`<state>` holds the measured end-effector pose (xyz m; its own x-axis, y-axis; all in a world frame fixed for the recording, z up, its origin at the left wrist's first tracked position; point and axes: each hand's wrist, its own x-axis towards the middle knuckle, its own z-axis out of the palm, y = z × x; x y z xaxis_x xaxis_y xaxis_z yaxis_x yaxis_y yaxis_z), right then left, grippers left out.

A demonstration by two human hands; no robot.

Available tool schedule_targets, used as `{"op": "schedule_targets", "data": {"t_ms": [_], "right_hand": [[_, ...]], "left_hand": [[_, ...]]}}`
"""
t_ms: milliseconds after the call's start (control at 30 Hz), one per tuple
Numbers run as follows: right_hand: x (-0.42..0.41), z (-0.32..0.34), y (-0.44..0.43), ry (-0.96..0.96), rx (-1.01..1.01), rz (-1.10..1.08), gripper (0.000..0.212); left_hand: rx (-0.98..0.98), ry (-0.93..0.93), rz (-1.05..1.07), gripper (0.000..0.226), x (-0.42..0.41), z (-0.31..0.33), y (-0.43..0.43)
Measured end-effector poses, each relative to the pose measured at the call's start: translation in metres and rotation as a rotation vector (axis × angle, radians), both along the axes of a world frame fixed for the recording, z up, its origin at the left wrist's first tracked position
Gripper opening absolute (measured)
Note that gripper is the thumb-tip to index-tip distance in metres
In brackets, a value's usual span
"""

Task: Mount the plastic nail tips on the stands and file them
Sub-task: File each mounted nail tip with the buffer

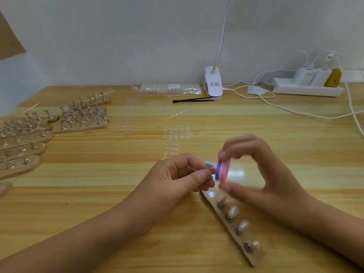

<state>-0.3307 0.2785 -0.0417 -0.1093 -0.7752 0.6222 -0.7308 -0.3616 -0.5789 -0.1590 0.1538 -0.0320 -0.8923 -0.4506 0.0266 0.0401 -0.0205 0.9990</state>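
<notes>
My left hand [178,174] pinches a small stand with a clear nail tip [209,165] on top. My right hand [258,170] grips a purple and pink file block [222,171] between thumb and fingers, its edge against the tip. Below both hands lies a wooden stand strip [234,233] with several metal stands carrying tips, and one bare magnet spot [211,194] at its near end. Loose clear nail tips [173,140] lie on the table beyond my hands.
Many wooden strips with metal stands [29,133] are stacked at the left. A bag of nail tips [171,88], black tweezers [193,99], a white clip lamp [213,83] and a power strip [307,88] with white cables line the back wall.
</notes>
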Motion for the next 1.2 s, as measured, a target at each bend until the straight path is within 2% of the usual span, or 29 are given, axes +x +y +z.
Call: {"op": "schedule_targets", "data": {"t_ms": [100, 233, 367, 500, 633, 767, 800, 900, 1033, 1133, 1200], "right_hand": [[-0.008, 0.002, -0.001, -0.131, 0.023, -0.123, 0.032], [0.002, 0.001, 0.004, 0.034, -0.044, 0.01, 0.031], [-0.004, 0.003, 0.0, -0.085, -0.001, -0.116, 0.033], [0.003, 0.001, 0.003, 0.062, -0.036, -0.007, 0.031], [-0.001, 0.002, 0.0, -0.107, 0.047, -0.101, 0.032], [0.004, 0.001, 0.003, 0.039, -0.002, 0.006, 0.032], [0.002, 0.0, 0.002, 0.021, 0.008, -0.032, 0.031], [-0.004, 0.002, 0.001, -0.193, 0.064, -0.086, 0.033], [0.002, 0.001, 0.001, -0.049, 0.023, 0.032, 0.033], [-0.003, 0.0, -0.001, -0.174, 0.075, -0.079, 0.033], [-0.003, 0.003, 0.001, -0.19, 0.049, -0.054, 0.033]], "left_hand": [[-0.009, -0.007, -0.003, 0.01, 0.0, -0.001, 0.0], [-0.018, -0.004, -0.019, 0.007, 0.0, 0.0, 0.001], [-0.027, -0.015, -0.007, 0.01, 0.001, 0.0, 0.001], [-0.027, -0.008, -0.013, 0.014, 0.0, -0.001, 0.001], [-0.026, -0.01, 0.019, 0.021, 0.0, -0.003, -0.001], [-0.036, -0.002, -0.008, 0.008, 0.0, -0.002, 0.001], [-0.029, -0.001, 0.006, 0.007, -0.001, -0.002, 0.0], [-0.027, -0.013, 0.015, 0.008, 0.0, -0.003, 0.0], [-0.022, -0.02, -0.002, 0.011, 0.0, -0.003, 0.0], [-0.024, -0.017, 0.026, 0.019, -0.001, -0.002, 0.0], [-0.03, -0.014, 0.014, 0.016, -0.001, -0.002, 0.002]]}}
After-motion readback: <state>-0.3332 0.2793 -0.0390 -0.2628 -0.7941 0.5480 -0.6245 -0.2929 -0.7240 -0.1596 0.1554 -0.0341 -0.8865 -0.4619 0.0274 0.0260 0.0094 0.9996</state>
